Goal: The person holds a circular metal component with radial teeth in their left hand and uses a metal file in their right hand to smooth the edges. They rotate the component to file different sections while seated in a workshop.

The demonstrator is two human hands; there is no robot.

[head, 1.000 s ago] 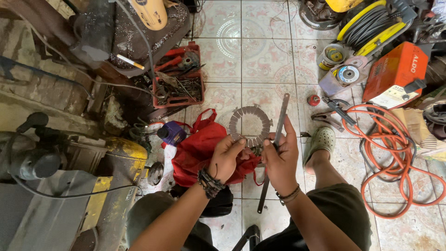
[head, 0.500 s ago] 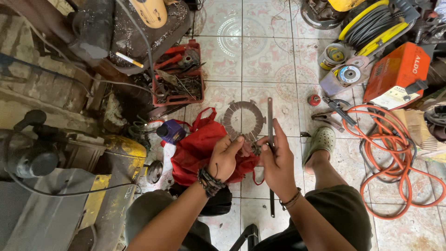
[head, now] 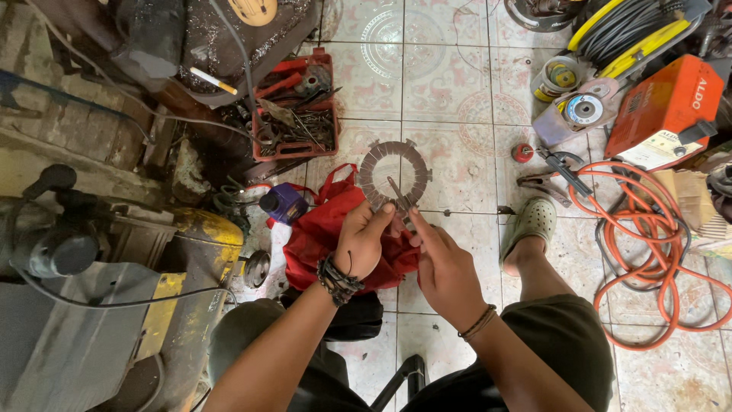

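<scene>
A patterned tiled floor (head: 450, 76) fills this cluttered workshop, with a red tool tray (head: 296, 107) of bits to the upper left, an orange hose (head: 648, 229) coiled at the right, an orange machine case (head: 667, 107) above it and a red bag (head: 335, 233) under the hands. The left hand (head: 364, 243) keeps its grip clenched on the lower rim of a toothed metal ring (head: 395, 174), held flat and facing the camera above the bag. The long flat metal bar the right hand (head: 442, 267) held upright beside the ring half a second ago is gone from view; now only a short thin metal piece (head: 398, 194) lies across the ring's opening, and the right fingers are pinched at its lower end. So the work seems to have shifted from the bar to fine handling at the ring itself
</scene>
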